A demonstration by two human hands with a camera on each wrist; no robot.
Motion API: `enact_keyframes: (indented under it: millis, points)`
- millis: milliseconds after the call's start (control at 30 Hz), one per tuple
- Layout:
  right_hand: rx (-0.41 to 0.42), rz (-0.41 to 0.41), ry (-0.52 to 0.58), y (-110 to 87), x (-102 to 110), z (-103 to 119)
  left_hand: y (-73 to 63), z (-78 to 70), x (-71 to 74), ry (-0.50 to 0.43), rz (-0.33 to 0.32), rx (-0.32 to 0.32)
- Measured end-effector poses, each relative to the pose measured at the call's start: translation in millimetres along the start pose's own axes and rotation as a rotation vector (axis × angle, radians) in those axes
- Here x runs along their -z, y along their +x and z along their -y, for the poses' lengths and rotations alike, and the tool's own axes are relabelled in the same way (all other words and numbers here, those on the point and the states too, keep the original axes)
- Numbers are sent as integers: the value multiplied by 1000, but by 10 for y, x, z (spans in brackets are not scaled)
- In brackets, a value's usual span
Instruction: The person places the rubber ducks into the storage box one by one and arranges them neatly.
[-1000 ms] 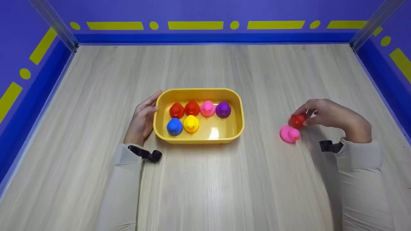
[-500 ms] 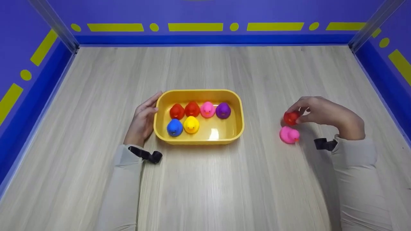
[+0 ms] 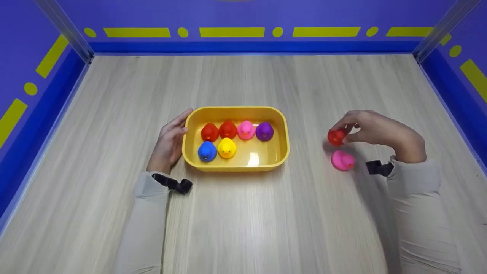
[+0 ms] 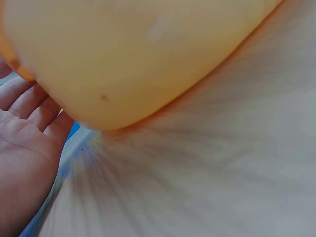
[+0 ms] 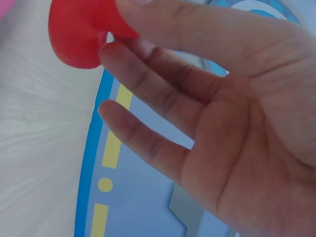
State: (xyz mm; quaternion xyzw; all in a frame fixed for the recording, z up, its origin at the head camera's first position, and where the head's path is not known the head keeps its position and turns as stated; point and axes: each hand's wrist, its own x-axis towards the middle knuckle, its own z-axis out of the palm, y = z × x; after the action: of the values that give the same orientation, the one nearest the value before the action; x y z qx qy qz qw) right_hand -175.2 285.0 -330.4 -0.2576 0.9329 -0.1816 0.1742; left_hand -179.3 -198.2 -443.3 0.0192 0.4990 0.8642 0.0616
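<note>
A yellow plastic tub (image 3: 236,168) stands on the table with several rubber ducks inside: two red, a pink (image 3: 246,130), a purple (image 3: 264,131), a blue (image 3: 207,152) and a yellow one (image 3: 227,148). My left hand (image 3: 169,142) holds the tub's left end, thumb at the rim and fingers along the outer wall; the left wrist view shows the tub's wall (image 4: 148,54) close up. Between thumb and fingertips, my right hand (image 3: 374,127) pinches a red rubber duck (image 3: 336,137), also seen in the right wrist view. Just nearer lies a pink rubber duck (image 3: 342,160) on its side.
The pale wood-grain table (image 3: 243,220) is bordered by blue panels (image 3: 243,46) with yellow marks at the back and both sides. Black wrist cameras (image 3: 185,186) jut from both sleeves.
The red duck in my right hand has moved left and slightly back from beside the pink duck, its shadow now apart from it. My left hand and the tub have stayed put.
</note>
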Motion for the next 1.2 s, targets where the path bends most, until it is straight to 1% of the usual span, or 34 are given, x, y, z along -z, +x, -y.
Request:
enact_keyframes:
  millis: [200, 500, 600, 833, 933, 1100, 1200]
  points:
    - [-11, -1, -17, 63, 28, 93, -6, -1, 2, 6, 3, -1]
    - [67, -16, -30, 170, 62, 221, -6, -3, -2, -9, -5, -2]
    - [73, -15, -29, 201, 72, 269, -5, -1, -2, -11, -5, -3]
    - [57, 2, -21, 265, 108, 378, -8, -8, -18, -6, -10, -8]
    - [69, 3, -19, 294, 116, 421, -7, -10, -18, -4, -8, -8]
    - [114, -8, -8, 350, 128, 489, -4, -5, -13, 2, -7, -9]
    - [124, -2, -3, 381, 145, 542, -1, -6, -13, 1, -4, -11]
